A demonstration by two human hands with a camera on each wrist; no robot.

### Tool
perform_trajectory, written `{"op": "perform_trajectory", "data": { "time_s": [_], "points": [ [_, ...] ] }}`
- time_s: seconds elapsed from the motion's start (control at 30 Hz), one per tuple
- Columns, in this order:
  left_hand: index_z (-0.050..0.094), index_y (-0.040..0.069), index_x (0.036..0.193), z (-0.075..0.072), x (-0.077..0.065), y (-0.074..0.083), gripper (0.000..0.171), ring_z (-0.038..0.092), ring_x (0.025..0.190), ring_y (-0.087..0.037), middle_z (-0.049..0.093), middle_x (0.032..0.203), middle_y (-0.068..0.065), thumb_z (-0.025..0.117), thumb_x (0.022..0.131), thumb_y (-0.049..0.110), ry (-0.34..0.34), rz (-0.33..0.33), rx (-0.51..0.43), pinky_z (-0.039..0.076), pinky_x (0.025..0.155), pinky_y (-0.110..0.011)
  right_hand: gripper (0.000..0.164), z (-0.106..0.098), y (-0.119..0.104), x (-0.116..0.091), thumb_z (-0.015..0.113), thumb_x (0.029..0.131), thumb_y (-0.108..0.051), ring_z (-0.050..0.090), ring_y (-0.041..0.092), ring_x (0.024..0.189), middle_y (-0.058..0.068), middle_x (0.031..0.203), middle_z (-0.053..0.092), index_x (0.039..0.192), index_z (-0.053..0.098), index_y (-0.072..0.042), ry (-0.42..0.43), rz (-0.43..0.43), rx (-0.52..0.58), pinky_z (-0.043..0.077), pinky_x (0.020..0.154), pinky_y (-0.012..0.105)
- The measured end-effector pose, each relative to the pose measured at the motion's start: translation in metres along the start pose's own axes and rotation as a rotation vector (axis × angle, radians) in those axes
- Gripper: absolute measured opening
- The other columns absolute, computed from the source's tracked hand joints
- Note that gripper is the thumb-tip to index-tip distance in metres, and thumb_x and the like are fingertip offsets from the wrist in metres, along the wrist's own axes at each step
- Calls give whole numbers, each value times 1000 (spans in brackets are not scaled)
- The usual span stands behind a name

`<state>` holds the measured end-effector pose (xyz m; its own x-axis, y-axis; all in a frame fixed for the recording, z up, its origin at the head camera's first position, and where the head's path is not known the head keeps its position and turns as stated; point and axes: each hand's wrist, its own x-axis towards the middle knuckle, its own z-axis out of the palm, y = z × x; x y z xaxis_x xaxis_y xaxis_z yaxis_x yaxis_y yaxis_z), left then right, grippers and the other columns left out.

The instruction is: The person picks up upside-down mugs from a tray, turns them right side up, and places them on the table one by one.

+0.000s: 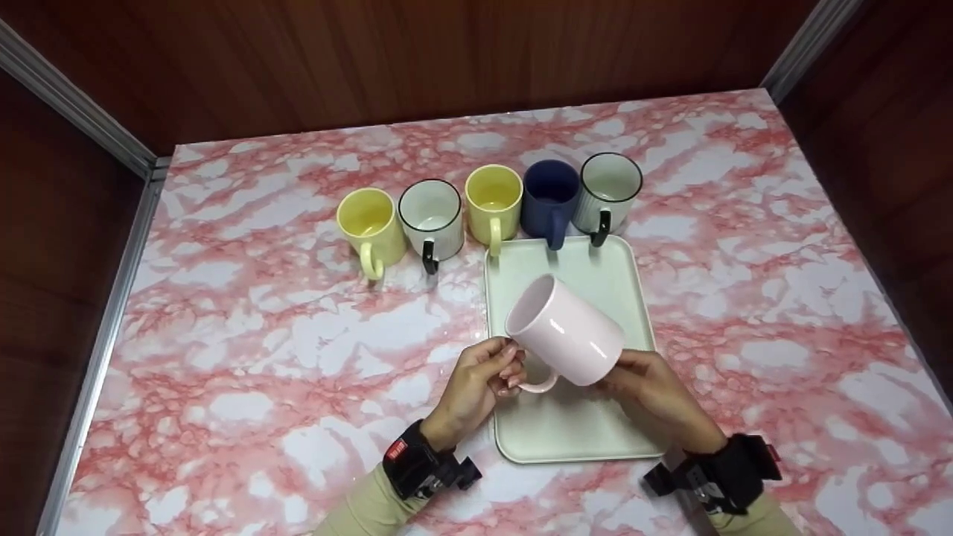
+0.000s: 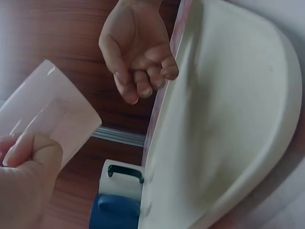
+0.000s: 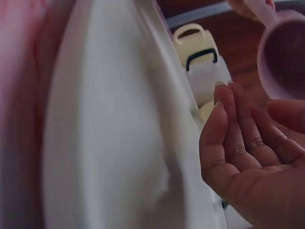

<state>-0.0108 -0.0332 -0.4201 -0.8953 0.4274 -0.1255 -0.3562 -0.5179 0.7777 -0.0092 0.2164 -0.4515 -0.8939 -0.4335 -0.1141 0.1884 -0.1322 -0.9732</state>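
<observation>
A pale pink mug (image 1: 577, 335) is tilted above the cream tray (image 1: 573, 435), its mouth toward the upper left and its handle low. My left hand (image 1: 476, 376) grips it at the handle, fingers partly hidden by the mug. My right hand (image 1: 659, 391) is beside the mug's base, overlapping it in the head view. Both wrist views show a gap between the right hand (image 3: 252, 157) and the mug (image 2: 62, 109). Its fingers are loosely bent, with the palm bare.
Behind the tray stands a row of upright mugs: a yellow mug (image 1: 372, 231), a white black-rimmed mug (image 1: 435, 223), another yellow mug (image 1: 493, 208), a dark blue mug (image 1: 549, 201) and a second white mug (image 1: 609, 186). Wooden panels (image 1: 447, 59) enclose the marbled table (image 1: 283, 350).
</observation>
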Motion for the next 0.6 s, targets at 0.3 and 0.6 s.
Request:
{"op": "perform_trajectory", "data": {
  "time_s": [0.3,0.6],
  "points": [
    [48,1,87,5,0,-12,19,36,59,-10,34,66,1,32,97,4,47,-26,-194,25,50,-18,25,25,5,2,41,92,6,60,31,91,19,98,64,111,58,9,-186,-39,288,45,85,47],
    [47,1,86,9,1,-18,21,37,61,-10,35,68,1,29,97,2,88,-39,-299,28,51,-18,31,43,12,3,35,92,8,61,24,90,14,96,64,102,64,1,-177,-59,553,47,83,37]
  ]
}}
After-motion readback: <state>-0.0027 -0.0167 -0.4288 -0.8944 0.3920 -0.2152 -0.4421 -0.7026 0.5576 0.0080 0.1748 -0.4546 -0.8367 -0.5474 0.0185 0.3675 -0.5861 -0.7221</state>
